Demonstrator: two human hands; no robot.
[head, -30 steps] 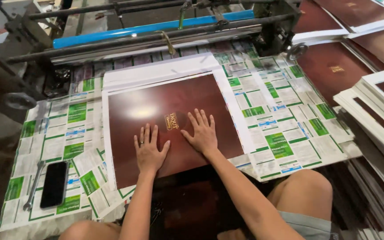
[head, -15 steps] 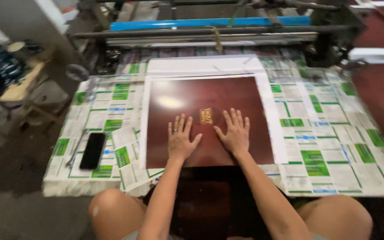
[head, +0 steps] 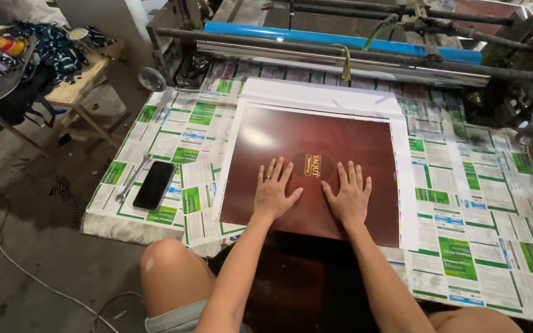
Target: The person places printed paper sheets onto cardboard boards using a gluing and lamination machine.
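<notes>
Left hand (head: 274, 192) & right hand (head: 348, 197) both lay flat, fingers spread wide, gripping nothing, pressing the dark red glossy sheet (head: 316, 154) down on the paper-covered table (head: 464, 216), prob. to keep it flat; black phone (head: 153, 185) & wrench (head: 132, 179) sat left, clear of the sheet.

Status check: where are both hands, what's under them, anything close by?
Left hand and right hand flat, fingers spread, on the dark red sheet. Sheet lies on the paper-covered table. Phone and wrench off left, apart.

Left hand (head: 274, 192), right hand (head: 348, 198) flat on maroon sheet (head: 316, 139).
</notes>
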